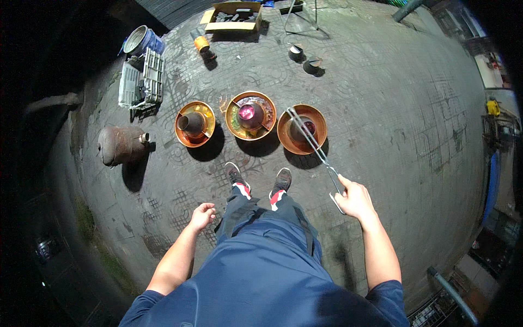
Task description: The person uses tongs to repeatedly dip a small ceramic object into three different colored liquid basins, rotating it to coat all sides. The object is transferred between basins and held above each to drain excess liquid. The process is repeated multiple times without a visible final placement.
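My right hand (354,199) grips long metal tongs (323,156) by the handle end. Their tips lie across the right copper hot pot (284,133) as seen from above; whether they touch it cannot be told. Something glows dull red in its chimney. The middle hot pot (271,107) has a bright pink glow in its chimney and colourful contents in its divided ring. Yellowish and reddish contents lie in the left hot pot (212,115), whose chimney is dark. My left hand (203,216) hangs beside my left thigh, loosely curled, with nothing visible in it.
A rusty metal canister (122,145) stands left, below plastic crates (153,75) and a blue bucket (154,43). Ahead are an orange gas torch (201,43), a cardboard box (231,26) of charcoal pieces, two small conical pieces (296,52) and a metal stand (301,30).
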A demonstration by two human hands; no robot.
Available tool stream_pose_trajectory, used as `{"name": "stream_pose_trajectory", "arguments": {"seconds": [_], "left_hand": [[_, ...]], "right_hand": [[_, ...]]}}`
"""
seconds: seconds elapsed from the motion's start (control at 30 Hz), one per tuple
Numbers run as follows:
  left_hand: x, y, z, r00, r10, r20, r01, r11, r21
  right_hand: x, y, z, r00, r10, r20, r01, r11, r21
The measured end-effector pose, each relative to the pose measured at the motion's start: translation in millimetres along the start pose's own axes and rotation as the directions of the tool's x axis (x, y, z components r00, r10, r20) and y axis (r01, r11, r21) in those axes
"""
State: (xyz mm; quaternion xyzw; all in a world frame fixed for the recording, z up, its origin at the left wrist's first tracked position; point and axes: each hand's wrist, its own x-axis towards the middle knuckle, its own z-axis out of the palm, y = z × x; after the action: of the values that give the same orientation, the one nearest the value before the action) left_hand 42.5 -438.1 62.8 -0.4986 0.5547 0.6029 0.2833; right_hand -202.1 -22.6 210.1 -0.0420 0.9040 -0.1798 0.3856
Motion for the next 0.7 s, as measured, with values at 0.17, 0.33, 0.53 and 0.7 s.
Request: {"name": "stream_pose_trajectory", "arguments": {"seconds": [0.17, 0.33, 0.53, 0.7], "left_hand": [[4, -12, -23, 1.000, -0.013, -0.002, 0.013, 0.995, -0.103], [13, -52, -83, 0.995, -0.067, -0.078, 0.056, 0.989, -0.134], [-7, -69, -133, 0.964, -0.174, -0.202, 0.130, 0.969, -0.211], [-10, -84, -155, 0.942, -0.254, -0.218, 0.174, 0.928, -0.328]], "right_hand": [[75, -69, 19, 0.959, -0.284, 0.012, 0.280, 0.939, -0.201], [189, -141, 58, 0.955, -0.153, 0.256, 0.221, 0.939, -0.264], [279, -235, 98, 0.959, 0.038, 0.281, 0.042, 0.962, -0.271], [316, -254, 136, 0.941, 0.181, 0.287, -0.044, 0.904, -0.426]]}}
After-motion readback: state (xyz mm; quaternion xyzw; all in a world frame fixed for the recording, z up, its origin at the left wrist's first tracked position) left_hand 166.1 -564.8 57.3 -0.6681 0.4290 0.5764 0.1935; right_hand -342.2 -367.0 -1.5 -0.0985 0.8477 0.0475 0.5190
